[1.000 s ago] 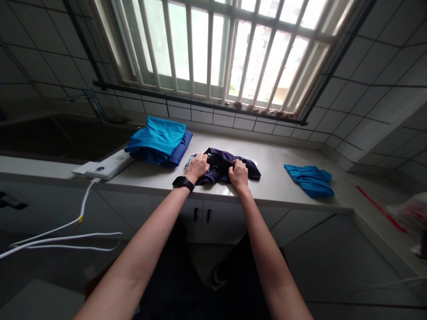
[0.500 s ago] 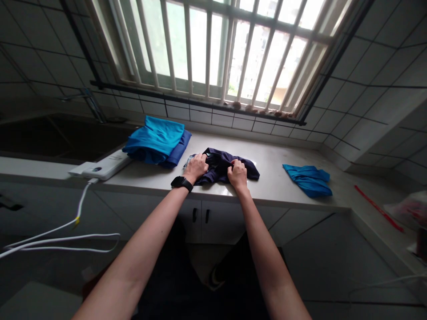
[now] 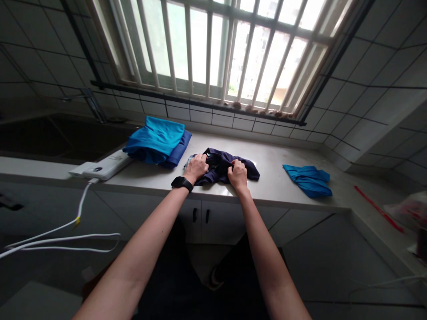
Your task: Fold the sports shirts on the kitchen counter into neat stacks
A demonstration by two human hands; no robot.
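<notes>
A bunched dark purple garment (image 3: 218,163) lies on the pale countertop (image 3: 263,153) below the window. My left hand (image 3: 197,166), with a black watch on its wrist, grips the garment's left part with curled fingers. On its right part my right hand (image 3: 238,174) is closed, pinching the fabric. A small patterned light-blue bit of cloth shows beside my left fingers. Further left rests a folded stack of cloth, bright blue (image 3: 156,138) on top of darker blue (image 3: 180,149). To the right lies a separate blue folded cloth (image 3: 308,180).
A white power strip (image 3: 108,165) with a white cable (image 3: 82,200) sits by the dark sink (image 3: 50,138) and its faucet (image 3: 93,106). On the right counter lie a red strip (image 3: 378,209) and a plastic bag (image 3: 410,209). A barred window and tiled wall stand behind.
</notes>
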